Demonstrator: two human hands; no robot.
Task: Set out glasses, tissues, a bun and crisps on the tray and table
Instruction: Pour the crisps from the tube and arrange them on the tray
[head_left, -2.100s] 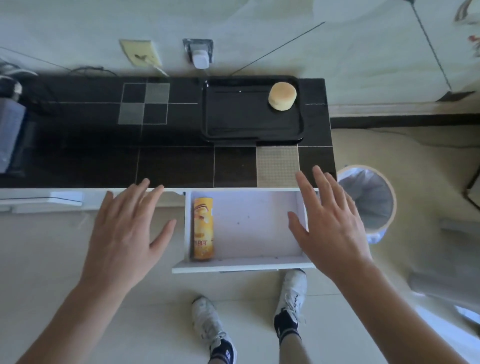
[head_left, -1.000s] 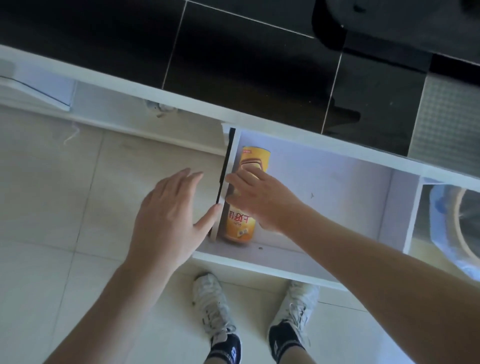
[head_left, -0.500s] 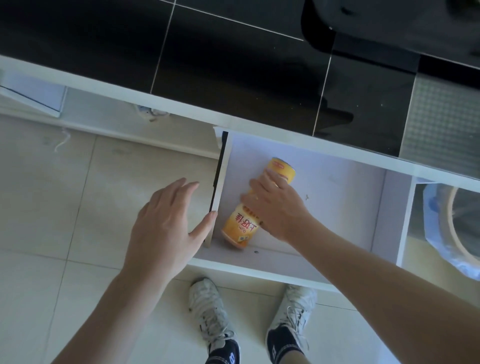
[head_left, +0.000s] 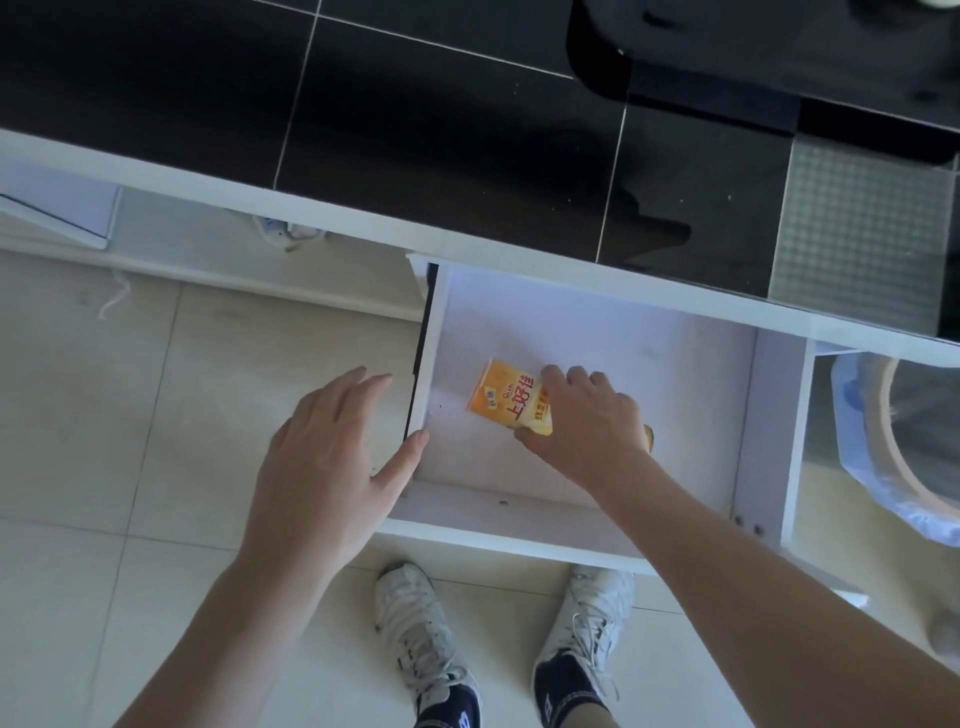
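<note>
The orange crisps can (head_left: 506, 402) is inside the open white drawer (head_left: 769, 436), turned crosswise with its bottom end to the left. My right hand (head_left: 587, 423) is wrapped around its right half, covering that end. My left hand (head_left: 332, 462) is open, its thumb resting against the drawer's left wall. A corner of the black tray (head_left: 675, 78) shows on the dark tiled table (head_left: 415, 130) at the top. The bun is out of view.
A lined waste bin (head_left: 904, 452) stands right of the drawer. My two white trainers (head_left: 421, 639) are on the pale tiled floor under the drawer front. A white shelf edge (head_left: 57, 213) juts out at the far left.
My right hand went from hovering above the drawer to gripping the can, then swung it from along the left wall toward the drawer's middle. The left hand moved to the drawer's left wall.
</note>
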